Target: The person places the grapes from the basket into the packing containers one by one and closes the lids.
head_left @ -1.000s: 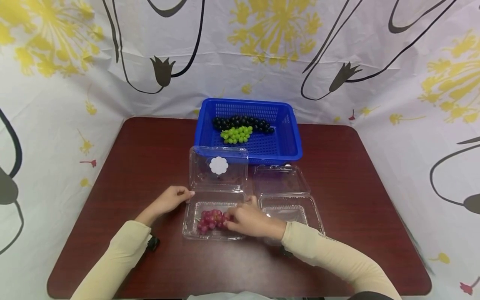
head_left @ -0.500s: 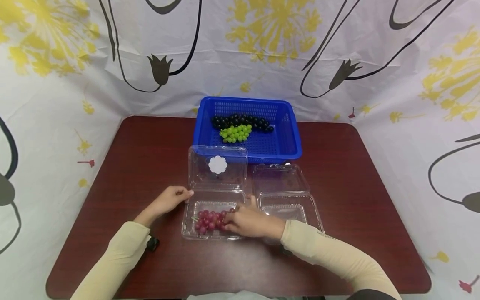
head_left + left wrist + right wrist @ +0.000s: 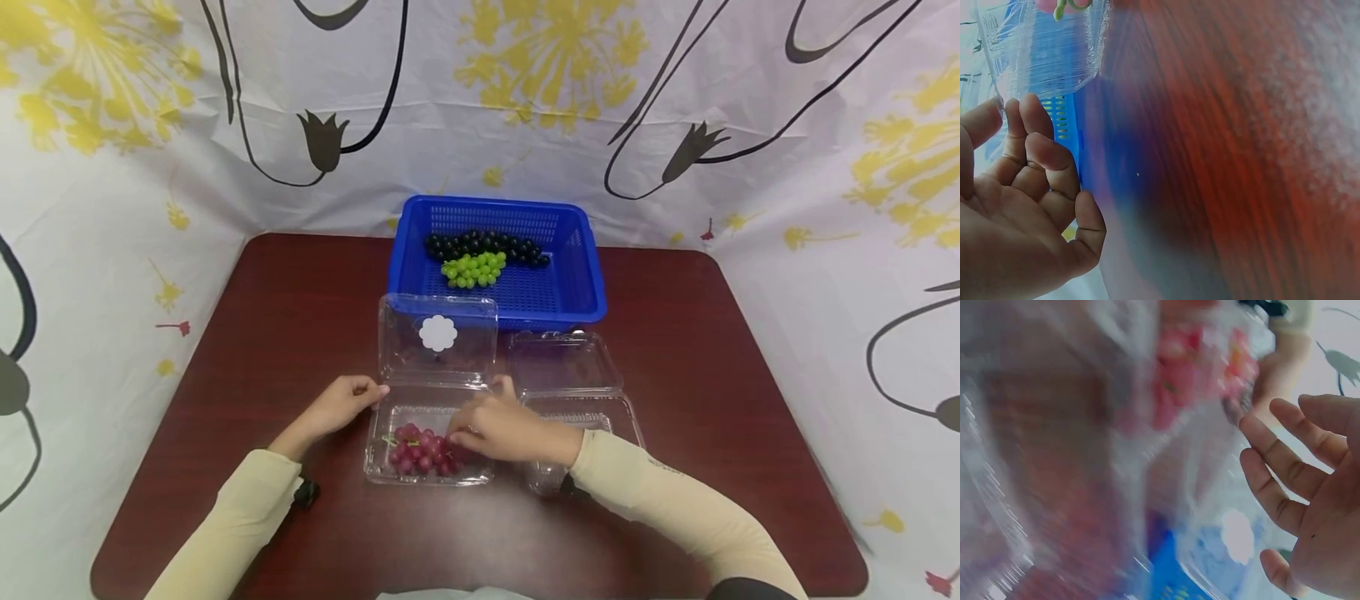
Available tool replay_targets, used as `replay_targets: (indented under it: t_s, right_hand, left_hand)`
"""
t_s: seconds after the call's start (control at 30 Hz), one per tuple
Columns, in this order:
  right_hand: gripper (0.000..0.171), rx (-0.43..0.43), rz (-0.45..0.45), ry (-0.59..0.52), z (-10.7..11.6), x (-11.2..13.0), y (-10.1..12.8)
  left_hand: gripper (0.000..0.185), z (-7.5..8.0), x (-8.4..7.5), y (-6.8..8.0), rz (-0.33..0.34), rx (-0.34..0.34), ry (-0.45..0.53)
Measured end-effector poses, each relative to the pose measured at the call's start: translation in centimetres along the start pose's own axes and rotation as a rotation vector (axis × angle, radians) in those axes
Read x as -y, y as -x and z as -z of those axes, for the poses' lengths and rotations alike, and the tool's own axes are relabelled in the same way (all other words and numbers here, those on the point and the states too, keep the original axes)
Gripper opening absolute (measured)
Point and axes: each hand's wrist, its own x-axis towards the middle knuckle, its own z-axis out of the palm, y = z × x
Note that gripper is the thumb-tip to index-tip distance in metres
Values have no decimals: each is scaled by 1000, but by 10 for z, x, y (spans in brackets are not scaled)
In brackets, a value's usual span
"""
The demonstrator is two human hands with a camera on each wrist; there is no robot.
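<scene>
The grip of the right hand [image 3: 501, 429] is being noted as released: in the right wrist view the fingers [image 3: 1285, 469] are being shown straight and spread, holding nothing. The hand is being held just over the right end of the red grapes [image 3: 422, 450], apparently touching them, though contact cannot be confirmed. The grapes are lying inside the base of the clear clamshell box [image 3: 390, 471], whose hinged lid [image 3: 438, 340] is being left folded back and flat.

The left hand [image 3: 341, 406] is being kept at the box's left rear corner, fingers [image 3: 1041, 156] loosely curled against the plastic edge; this is judged to be steadying the light box against sliding.

A second clear clamshell box [image 3: 581, 408] is being kept open just to the right, with nothing seen inside. Behind both, a blue basket [image 3: 585, 287] is holding black grapes [image 3: 487, 246] and green grapes [image 3: 474, 269].

Everything is being carried on a dark red desk [image 3: 262, 317]. The desk is being enclosed on three sides by a white curtain [image 3: 525, 108] printed with yellow flowers and black tulips.
</scene>
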Motion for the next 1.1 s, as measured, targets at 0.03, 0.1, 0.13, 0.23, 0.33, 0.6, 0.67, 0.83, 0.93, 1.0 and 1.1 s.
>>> replay_targets:
  t_s: [0.03,0.1,0.13,0.23,0.33,0.6,0.67,0.83,0.93,1.0,1.1]
  right_hand:
    - [12,-22,1,-15,6,-2,-1]
    - [12,-68,-2,-40,19,-6,-3]
    - [12,-89,-3,-47,26,-8,-4]
    - [13,-163,-16,-61,48,-12,-6]
    - [14,-236,-22,-70,70,-18,-10]
    - [18,-418,-97,-84,118,-39,-22]
    - [20,-440,-127,-81,127,-45,-25]
    - [26,-425,-221,-87,140,-60,-35]
    - [29,-390,-272,-102,140,-74,-44]
    - [31,-370,-297,-121,138,-83,-49]
    - [34,-344,-327,-140,134,-97,-59]
  left_hand:
    - [36,0,0,0,2,-3,-4]
    - [36,0,-1,0,5,-7,-12]
    - [36,0,-1,1,8,-9,-14]
    - [36,-1,-3,2,3,-15,-14]
    - [35,-1,-4,2,-13,-23,-16]
    - [36,0,-2,1,-22,-29,-20]
    - [35,-1,-2,1,-21,-29,-16]
    - [34,-1,-3,1,-18,-30,-9]
    - [35,-1,-3,1,-4,-31,-6]
    - [35,-1,-3,1,1,-31,1]
    - [34,-1,-1,1,8,-31,12]
